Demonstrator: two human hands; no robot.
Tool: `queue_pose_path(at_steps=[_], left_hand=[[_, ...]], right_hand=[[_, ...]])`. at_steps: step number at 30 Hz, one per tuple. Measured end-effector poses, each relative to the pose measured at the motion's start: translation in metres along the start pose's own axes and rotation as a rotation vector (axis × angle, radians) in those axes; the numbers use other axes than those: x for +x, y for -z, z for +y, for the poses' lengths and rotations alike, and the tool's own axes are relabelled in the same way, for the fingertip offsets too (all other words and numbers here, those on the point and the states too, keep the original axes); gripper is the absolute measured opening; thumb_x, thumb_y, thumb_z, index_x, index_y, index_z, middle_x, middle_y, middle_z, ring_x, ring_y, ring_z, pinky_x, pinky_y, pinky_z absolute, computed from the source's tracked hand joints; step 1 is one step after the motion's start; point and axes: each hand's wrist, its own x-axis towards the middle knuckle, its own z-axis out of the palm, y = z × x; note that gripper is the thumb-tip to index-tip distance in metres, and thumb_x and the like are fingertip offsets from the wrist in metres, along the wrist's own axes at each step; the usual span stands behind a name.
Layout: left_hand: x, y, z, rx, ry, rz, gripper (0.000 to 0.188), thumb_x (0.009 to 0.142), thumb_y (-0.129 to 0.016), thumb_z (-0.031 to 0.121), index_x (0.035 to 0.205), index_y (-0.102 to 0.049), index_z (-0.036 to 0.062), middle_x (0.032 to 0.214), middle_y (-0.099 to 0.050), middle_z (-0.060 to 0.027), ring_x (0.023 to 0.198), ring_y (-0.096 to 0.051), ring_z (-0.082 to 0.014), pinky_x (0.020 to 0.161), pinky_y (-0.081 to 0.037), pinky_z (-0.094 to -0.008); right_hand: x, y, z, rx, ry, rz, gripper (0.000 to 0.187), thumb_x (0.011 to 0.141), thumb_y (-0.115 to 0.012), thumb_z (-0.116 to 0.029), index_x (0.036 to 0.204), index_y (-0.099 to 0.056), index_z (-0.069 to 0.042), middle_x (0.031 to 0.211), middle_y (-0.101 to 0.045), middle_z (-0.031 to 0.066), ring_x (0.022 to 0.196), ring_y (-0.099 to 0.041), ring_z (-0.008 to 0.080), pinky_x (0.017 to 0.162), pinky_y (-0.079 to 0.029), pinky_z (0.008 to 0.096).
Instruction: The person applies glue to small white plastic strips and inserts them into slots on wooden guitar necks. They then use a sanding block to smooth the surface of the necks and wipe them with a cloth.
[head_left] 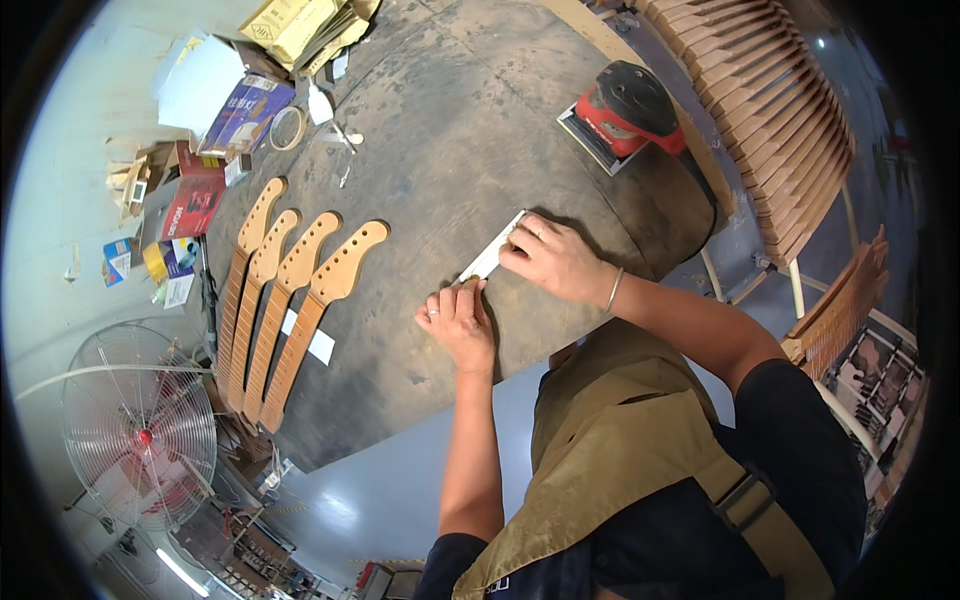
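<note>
left hand and right hand pinch a white strip, long axis slanting far-right.

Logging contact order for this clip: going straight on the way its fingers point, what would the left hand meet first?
The white strip: its near end is right at the fingertips of the left hand, apparently touching, though the fisheye view leaves exact depth unclear.
</note>
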Motion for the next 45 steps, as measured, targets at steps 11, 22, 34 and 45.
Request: queue_pose_path(at_steps=[11,22,34,45], left_hand=[[0.0,0.001,0.001,-0.065,-0.047,-0.046,0.008,0.094,-0.079,0.009,0.101,-0.078,0.0111,0.094,-0.068,-0.005,0.083,-0.058,-0.0278,0.079,-0.046,-0.0411],[0.006,0.003,0.007,-0.058,-0.107,-0.079,0.012,0.094,-0.079,0.008,0.105,-0.076,0.0094,0.093,-0.069,-0.0079,0.083,-0.061,-0.0312,0.077,-0.051,-0.0433],[0.01,0.003,0.003,-0.101,-0.101,-0.08,0.017,0.09,-0.08,0.004,0.105,-0.079,0.0117,0.094,-0.07,-0.0051,0.085,-0.063,-0.0285,0.077,-0.052,-0.0414],[0.007,0.004,0.003,-0.145,-0.009,-0.125,0.015,0.092,-0.081,0.007,0.106,-0.078,0.0095,0.095,-0.069,-0.0057,0.087,-0.064,-0.0269,0.083,-0.052,-0.0416]], right_hand=[[-0.015,-0.01,-0.017,-0.005,-0.115,-0.044,0.024,0.091,-0.063,-0.016,0.11,-0.069,-0.004,0.115,-0.065,0.0117,0.12,-0.061,0.031,0.109,-0.047,0.0478],[-0.014,-0.007,-0.044,-0.191,-0.238,-0.08,0.027,0.093,-0.063,-0.023,0.114,-0.068,-0.007,0.124,-0.065,0.0124,0.125,-0.057,0.0292,0.11,-0.045,0.0466],[-0.011,-0.011,-0.041,-0.201,-0.254,-0.071,0.023,0.092,-0.063,-0.024,0.11,-0.068,-0.01,0.119,-0.065,0.0089,0.118,-0.058,0.025,0.095,-0.043,0.0439],[-0.007,-0.006,-0.033,-0.213,-0.199,-0.073,0.02,0.09,-0.064,-0.022,0.106,-0.067,-0.012,0.11,-0.062,0.0067,0.11,-0.058,0.0228,0.094,-0.043,0.0424]])
